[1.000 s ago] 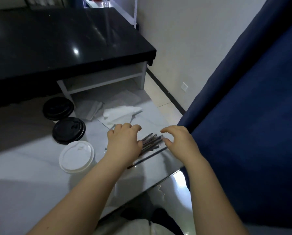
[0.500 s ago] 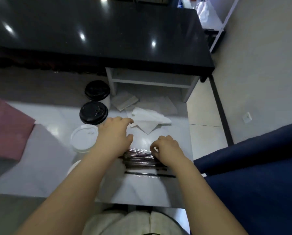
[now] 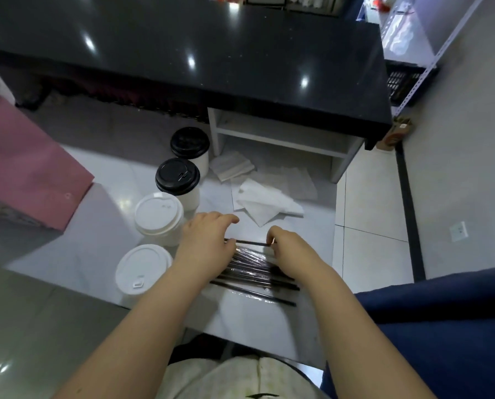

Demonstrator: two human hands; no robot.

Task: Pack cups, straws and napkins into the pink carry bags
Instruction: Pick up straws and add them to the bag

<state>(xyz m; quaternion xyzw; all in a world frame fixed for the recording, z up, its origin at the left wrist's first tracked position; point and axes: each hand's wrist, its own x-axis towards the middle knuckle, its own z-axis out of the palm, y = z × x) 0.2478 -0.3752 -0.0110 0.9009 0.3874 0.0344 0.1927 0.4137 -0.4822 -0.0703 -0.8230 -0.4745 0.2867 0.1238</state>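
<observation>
Right hand pinches straw, near table edge

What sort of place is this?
Most likely a drinks shop or café prep area. Lidded takeaway cups, a pile of wrapped straws and paper napkins sit on a low white table beside a pink carry bag, with a long black counter behind.

White table: four lidded cups, napkins, black straws, pink bag at left.
</observation>
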